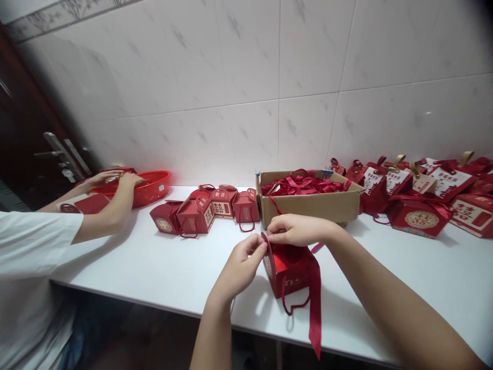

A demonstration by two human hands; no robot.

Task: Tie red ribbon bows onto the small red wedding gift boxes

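Box, red, sits near the front edge of the white table. At left, a person reaches to a red basin. The carton (heaped with red ribbons) is behind the box, with gift boxes on both sides. The right hand and left hand both pinch the box's upright flap. A wide ribbon and thinner cord hang at its side.
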